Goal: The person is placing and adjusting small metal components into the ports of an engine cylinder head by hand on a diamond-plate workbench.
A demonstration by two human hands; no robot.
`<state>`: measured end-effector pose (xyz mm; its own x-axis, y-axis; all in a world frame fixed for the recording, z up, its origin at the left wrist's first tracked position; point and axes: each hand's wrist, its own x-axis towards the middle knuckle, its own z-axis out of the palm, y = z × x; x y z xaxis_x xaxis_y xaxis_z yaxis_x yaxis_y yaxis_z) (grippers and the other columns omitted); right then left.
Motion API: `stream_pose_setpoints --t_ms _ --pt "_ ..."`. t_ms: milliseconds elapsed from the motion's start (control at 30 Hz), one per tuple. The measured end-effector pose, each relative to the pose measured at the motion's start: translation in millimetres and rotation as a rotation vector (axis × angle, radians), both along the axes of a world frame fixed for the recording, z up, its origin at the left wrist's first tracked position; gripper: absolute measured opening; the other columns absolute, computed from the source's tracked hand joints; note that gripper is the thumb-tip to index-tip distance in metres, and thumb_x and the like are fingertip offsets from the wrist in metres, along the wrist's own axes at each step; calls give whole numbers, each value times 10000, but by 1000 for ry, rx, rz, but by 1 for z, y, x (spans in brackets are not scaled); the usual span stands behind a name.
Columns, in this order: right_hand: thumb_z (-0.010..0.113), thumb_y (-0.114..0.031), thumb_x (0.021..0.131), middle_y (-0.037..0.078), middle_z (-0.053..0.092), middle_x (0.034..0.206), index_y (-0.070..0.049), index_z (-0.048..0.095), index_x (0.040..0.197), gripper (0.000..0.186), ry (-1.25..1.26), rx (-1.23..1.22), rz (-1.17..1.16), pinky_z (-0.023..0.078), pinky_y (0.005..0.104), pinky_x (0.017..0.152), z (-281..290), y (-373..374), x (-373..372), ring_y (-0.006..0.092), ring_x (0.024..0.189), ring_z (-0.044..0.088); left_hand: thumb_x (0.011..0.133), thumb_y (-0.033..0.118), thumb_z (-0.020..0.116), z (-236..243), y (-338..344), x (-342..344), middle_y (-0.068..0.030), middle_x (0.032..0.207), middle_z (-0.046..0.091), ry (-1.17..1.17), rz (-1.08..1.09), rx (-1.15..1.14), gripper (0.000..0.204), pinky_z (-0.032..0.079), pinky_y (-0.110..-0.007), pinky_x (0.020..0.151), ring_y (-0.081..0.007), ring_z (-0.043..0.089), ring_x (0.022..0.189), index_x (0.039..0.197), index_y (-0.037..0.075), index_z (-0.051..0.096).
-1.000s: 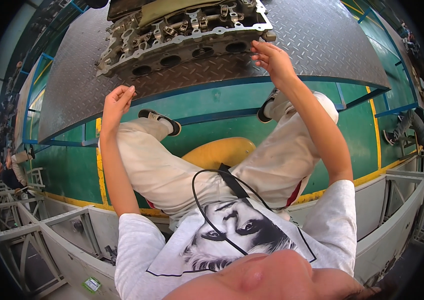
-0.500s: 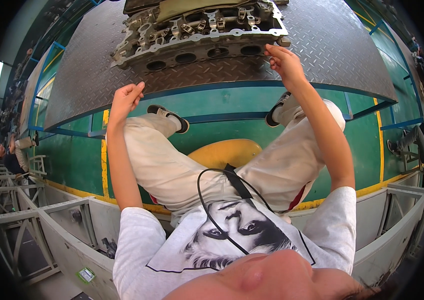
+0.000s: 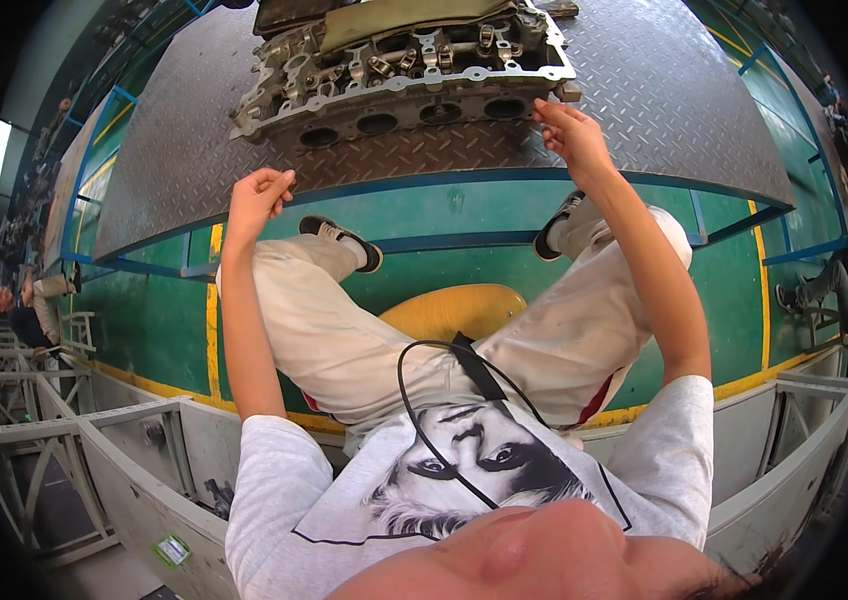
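Observation:
A metal engine cylinder head point(image 3: 410, 117) lies at the far side of the view, its row of round ports turned toward me and valve gear showing along its top. My right hand point(image 3: 572, 138) is at its front right corner, fingers closed in a pinch by the end port; whether the fingertips touch the metal I cannot tell. Over the table's front edge, left of the cylinder head and apart from it, my left hand point(image 3: 256, 205) has thumb and fingers pressed together. Anything between the fingertips of either hand is too small to make out.
The cylinder head rests on a tread-plate table point(image 3: 664, 110) with a blue frame edge point(image 3: 424, 177). An olive cloth or pad point(image 3: 414, 22) lies behind the valve gear. Below me is a yellow stool point(image 3: 459, 308). Grey metal frames point(image 3: 134, 412) stand behind me; another person point(image 3: 32, 318) is far left.
The view has shifted slightly, so table and cylinder head sit a little lower. Both hands keep nearly the same places and closed fingers.

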<state>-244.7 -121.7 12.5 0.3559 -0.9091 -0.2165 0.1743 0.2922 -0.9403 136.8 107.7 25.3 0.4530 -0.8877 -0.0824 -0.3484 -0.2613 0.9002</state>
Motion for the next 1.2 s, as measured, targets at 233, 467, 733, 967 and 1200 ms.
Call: stream_pose_setpoints --t_ms 233,467,733,967,1200 --pt "727 -214 807 7 632 798 -27 658 909 224 76 -51 -13 405 194 529 -3 -2 -4 52 595 508 862 261 671 1 -2 -6 6 607 561 -163 92 -44 262 348 -194 470 -42 465 519 760 24 625" --pt "734 -220 796 12 627 768 -23 665 856 217 124 -136 -33 401 199 517 -5 -1 -10 66 592 517 869 252 667 -5 -4 -8 11 579 526 -333 114 -106 275 332 -204 467 -44 436 502 738 23 588" --pt "689 -206 815 10 636 754 -7 682 891 213 172 -432 -205 400 202 508 12 3 -27 61 589 522 849 193 671 -7 -4 -10 -10 542 506 -427 139 -153 280 344 -232 479 -53 423 510 692 -11 562" --pt "695 -174 793 30 645 753 -10 687 854 175 68 -398 -307 394 208 510 16 -20 -46 70 576 508 823 152 677 -13 -4 -6 -38 515 471 -518 130 -164 269 341 -250 478 -69 368 506 676 -26 540" --pt "692 -135 771 64 633 746 9 669 839 162 14 -248 -347 378 213 489 11 -30 -48 79 541 488 809 144 683 -14 -3 -7 -58 515 451 -565 140 -188 262 341 -264 479 -85 354 508 681 -29 534"
